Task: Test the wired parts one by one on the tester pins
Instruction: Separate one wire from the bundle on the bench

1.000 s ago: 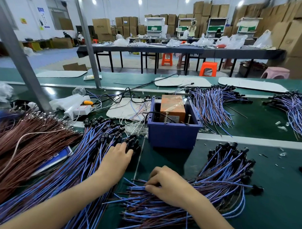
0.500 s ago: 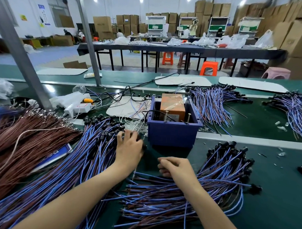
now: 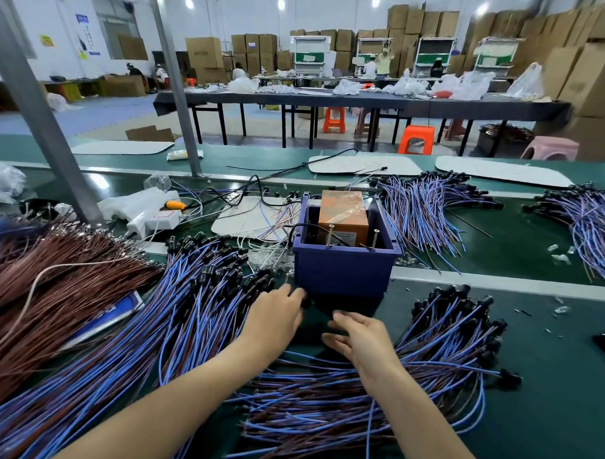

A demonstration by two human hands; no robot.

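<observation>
The tester is a blue box (image 3: 344, 268) holding an orange block (image 3: 343, 213), with two upright metal pins (image 3: 329, 235) at its front rim. A wide pile of blue-and-brown wired parts with black caps (image 3: 195, 304) lies to its left. A second pile (image 3: 440, 357) lies to the right and under my forearms. My left hand (image 3: 275, 319) is just before the box's left corner, its fingertips curled on the black cap of one wired part (image 3: 305, 301). My right hand (image 3: 362, 338) hovers beside it over the green mat with its fingers spread, holding nothing.
A thick bundle of brown wires (image 3: 52, 289) fills the left side. White plastic bags and a power strip (image 3: 154, 220) lie behind it, beside a slanted metal post (image 3: 41, 117). More wired parts (image 3: 425, 213) lie on the belt behind the box.
Both hands moved forward toward the blue box. The left hand slid right off the pile's black caps with one cap at its fingertips. The right hand left the near wires and opened.
</observation>
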